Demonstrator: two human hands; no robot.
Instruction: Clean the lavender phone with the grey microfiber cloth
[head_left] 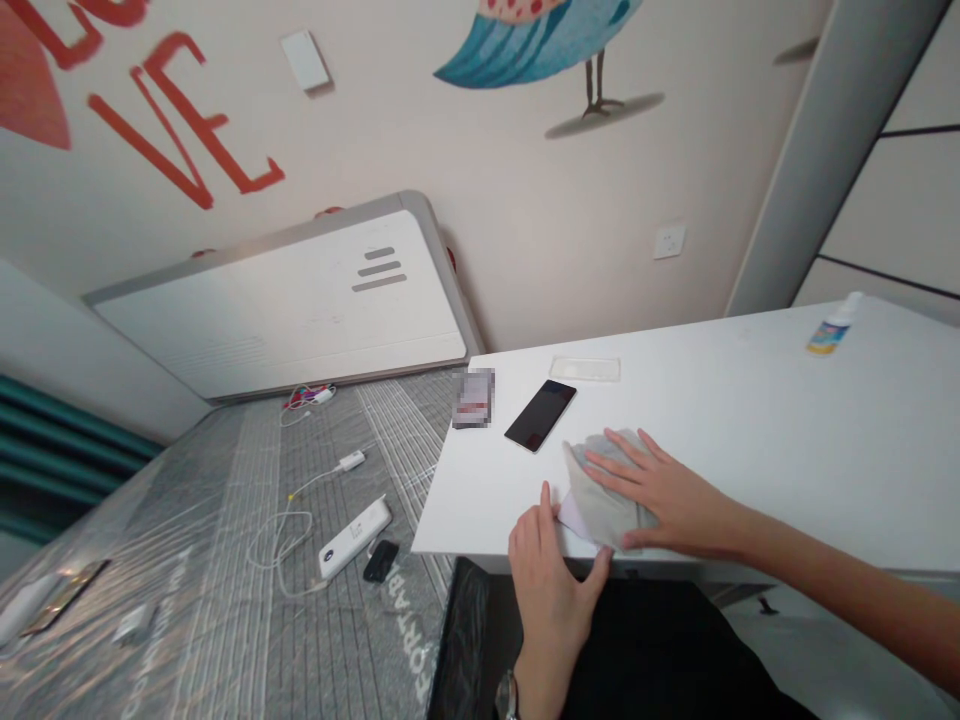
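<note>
My right grip is open, fingers spread flat, pressing down on a grey microfiber cloth on the white table. My left grip is at the table edge, right beside a pale lilac sheet poking out from under the cloth; can't tell if it's clenched on it. A black smartphone lies just past the cloth, near a clear phone case.

Right hand on grey cloth, smartphone nearby
</note>
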